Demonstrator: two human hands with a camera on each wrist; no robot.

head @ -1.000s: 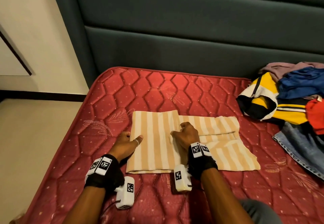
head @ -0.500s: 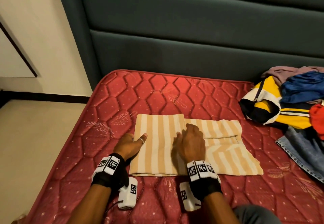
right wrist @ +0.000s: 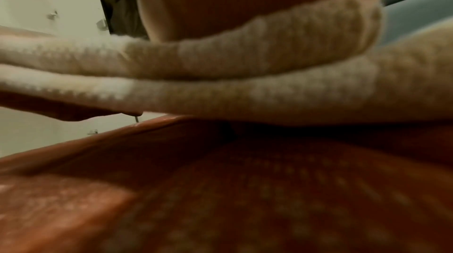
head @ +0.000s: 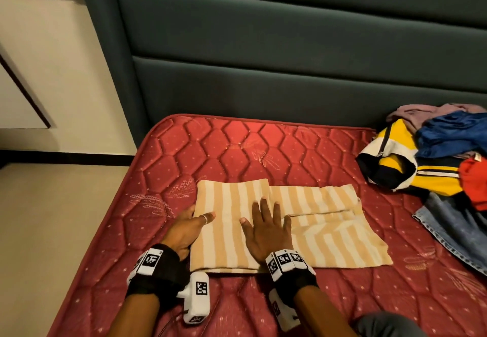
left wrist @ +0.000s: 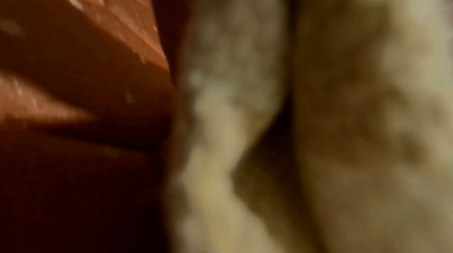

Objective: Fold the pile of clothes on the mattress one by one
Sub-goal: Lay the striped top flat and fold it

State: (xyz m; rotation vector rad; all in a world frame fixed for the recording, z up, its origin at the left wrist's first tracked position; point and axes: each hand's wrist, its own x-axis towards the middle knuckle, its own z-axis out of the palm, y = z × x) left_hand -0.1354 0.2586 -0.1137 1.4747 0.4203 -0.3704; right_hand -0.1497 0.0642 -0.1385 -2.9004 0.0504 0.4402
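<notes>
A beige-and-white striped garment (head: 329,231) lies partly folded on the red quilted mattress (head: 224,152), its left part doubled over. My right hand (head: 266,220) lies flat on the folded part, fingers straight and spread, pressing it down. My left hand (head: 201,216) is at the garment's left edge, thumb on top and fingers hidden under the fold. The right wrist view shows the stacked cloth layers (right wrist: 220,67) under my palm. The left wrist view is a blur of striped cloth (left wrist: 343,102) beside the mattress (left wrist: 73,82).
A pile of unfolded clothes (head: 434,160) sits at the mattress's right side, with yellow, blue and red pieces and jeans (head: 453,231) in front. A dark padded headboard (head: 290,73) runs behind. The mattress's left edge drops to a beige floor (head: 52,218).
My right hand has opened from a fist into a flat palm on the folded part. My left hand has kept its place at the left edge.
</notes>
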